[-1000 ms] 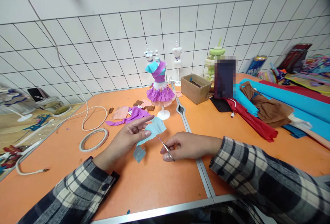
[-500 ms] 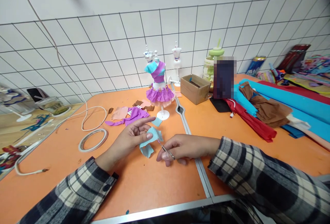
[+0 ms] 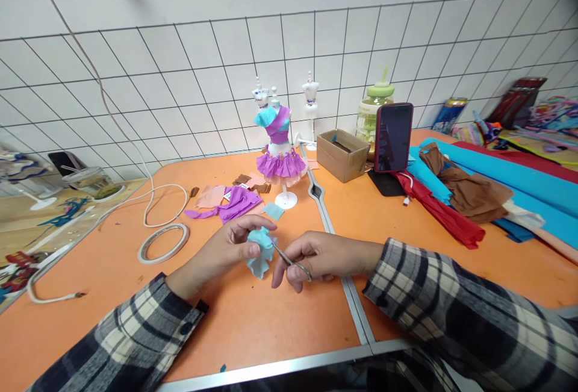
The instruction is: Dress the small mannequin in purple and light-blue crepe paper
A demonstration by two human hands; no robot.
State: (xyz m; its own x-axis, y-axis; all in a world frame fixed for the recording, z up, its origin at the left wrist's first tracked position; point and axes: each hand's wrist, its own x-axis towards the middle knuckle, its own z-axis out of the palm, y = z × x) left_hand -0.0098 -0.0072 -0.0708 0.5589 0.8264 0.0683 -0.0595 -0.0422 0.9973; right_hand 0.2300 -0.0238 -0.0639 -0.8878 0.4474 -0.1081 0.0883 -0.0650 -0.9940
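Observation:
Between thumb and fingers my left hand (image 3: 232, 246) pinches a light blue piece of crepe paper (image 3: 261, 259), which hangs down with a wavy edge. Small metal scissors (image 3: 285, 257) are gripped in my right hand (image 3: 311, 259), their tips at the paper's right edge. Whether the blades are parted is too small to tell. Just beyond my hands lies a small pale blue scrap (image 3: 273, 211). Behind it stands a mini dress form (image 3: 280, 166) wearing a purple and turquoise top and a ruffled purple skirt.
Purple crepe paper (image 3: 237, 204) and brown and peach scraps lie left of the dress form. A tape roll (image 3: 163, 244) is farther left, beside a white cable. A cardboard box (image 3: 342, 160), a phone (image 3: 394, 138) and coloured paper rolls (image 3: 519, 175) stand or lie to the right.
The light blue paper has been turned and bunched in my left hand, whose raised index finger has curled over it. The scissors have shifted slightly, their tips still at the paper.

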